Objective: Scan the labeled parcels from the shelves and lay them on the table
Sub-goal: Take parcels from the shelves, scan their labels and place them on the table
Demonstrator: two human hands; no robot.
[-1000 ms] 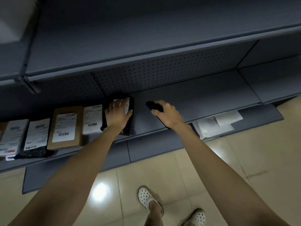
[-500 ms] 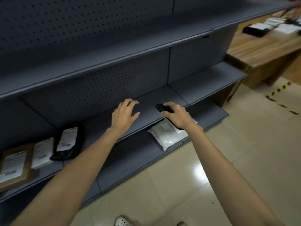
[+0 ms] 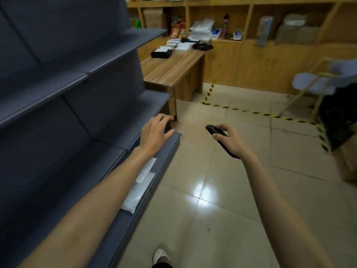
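Observation:
My right hand (image 3: 229,139) grips a black handheld scanner (image 3: 214,131) over the tiled floor, right of the shelving. My left hand (image 3: 156,131) hovers with loosely spread fingers above the end of the bottom shelf and holds nothing. A white plastic parcel (image 3: 138,187) lies on the bottom shelf of the grey shelving (image 3: 73,89), partly hidden by my left forearm. Farther off stands the wooden table (image 3: 173,68), with several labeled parcels (image 3: 174,45) laid on its far end, among them a black parcel (image 3: 161,53).
Wooden wall shelves (image 3: 251,22) with boxes and bags run along the back. Yellow-black floor tape (image 3: 251,112) crosses the tiles. A folding chair (image 3: 316,84) and a dark bag (image 3: 338,117) stand at the right. My shoe (image 3: 160,255) shows at the bottom.
The view has swung right from the shelves toward the table. My left hand left the black parcel on the shelf and is empty. My right hand kept the scanner.

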